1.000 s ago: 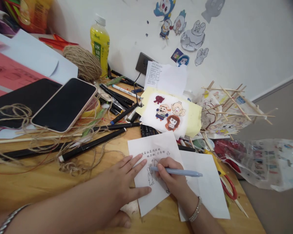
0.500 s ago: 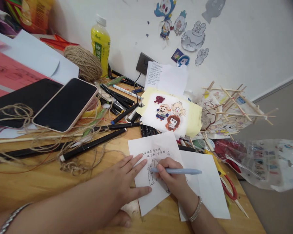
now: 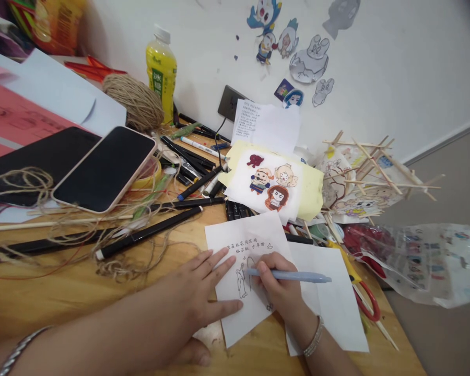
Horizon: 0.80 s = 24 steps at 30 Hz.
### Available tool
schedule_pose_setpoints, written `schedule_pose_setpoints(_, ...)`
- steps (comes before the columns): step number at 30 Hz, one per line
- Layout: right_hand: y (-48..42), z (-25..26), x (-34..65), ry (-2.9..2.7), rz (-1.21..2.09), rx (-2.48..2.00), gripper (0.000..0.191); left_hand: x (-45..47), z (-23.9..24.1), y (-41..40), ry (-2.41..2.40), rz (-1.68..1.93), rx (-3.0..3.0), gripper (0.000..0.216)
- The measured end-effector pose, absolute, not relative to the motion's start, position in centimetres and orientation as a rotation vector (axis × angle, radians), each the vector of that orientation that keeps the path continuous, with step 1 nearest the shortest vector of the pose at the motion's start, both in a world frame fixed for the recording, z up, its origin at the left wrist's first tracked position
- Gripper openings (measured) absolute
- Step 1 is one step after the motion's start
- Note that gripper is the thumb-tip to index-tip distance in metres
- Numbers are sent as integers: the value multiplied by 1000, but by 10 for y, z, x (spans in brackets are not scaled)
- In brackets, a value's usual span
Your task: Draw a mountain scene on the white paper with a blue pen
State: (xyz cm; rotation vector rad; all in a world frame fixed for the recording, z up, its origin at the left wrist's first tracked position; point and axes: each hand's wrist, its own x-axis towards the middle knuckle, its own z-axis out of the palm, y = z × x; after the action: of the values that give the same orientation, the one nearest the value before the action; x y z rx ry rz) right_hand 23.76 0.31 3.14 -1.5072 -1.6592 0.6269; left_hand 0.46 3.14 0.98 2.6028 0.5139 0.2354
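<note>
A white sheet of paper (image 3: 238, 324) lies on the wooden table, bearing handwritten lines of characters and an outline figure drawing (image 3: 241, 282). My left hand (image 3: 194, 290) rests flat with fingers spread, its fingertips over the sheet's left edge. A light blue pen (image 3: 297, 276) is gripped in my right hand (image 3: 284, 290), its tip down at the drawing, just right of the figure's outline. Under my right forearm and beside the first sheet lies a second white sheet (image 3: 340, 297).
Coloured cartoon drawings on paper (image 3: 238, 180) lie beyond the sheet. Leftward are a phone (image 3: 105, 169), tangled twine, black markers (image 3: 152, 232), a twine ball (image 3: 133, 99) and a yellow drink bottle (image 3: 161, 73). Rightward are a stick-framed paper structure (image 3: 360, 177), red-handled scissors (image 3: 370, 303) and a plastic bag (image 3: 434, 266).
The pen and my right hand have shifted slightly to the right along the drawing. A curved line beside the figure now shows more fully. My left hand stays put.
</note>
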Motion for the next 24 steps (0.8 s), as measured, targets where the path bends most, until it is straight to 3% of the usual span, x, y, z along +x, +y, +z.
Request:
schedule_pose_setpoints(6,7,34,234,-1258,515,-1397,38,7,69,34,554,6,2554,70)
schedule_pose_setpoints(10,10,39,231,-1082,425,-1357,36,10,84,37,646,-168,2601,72)
schedule_pose_setpoints(21,15,28,257,-1149,201,-1458,20,6,7,55,1107,248,2855,85)
schedule_pose_setpoints(24,18,29,270,-1380,168,-1472,20,8,5,59,1191,152,2788,89)
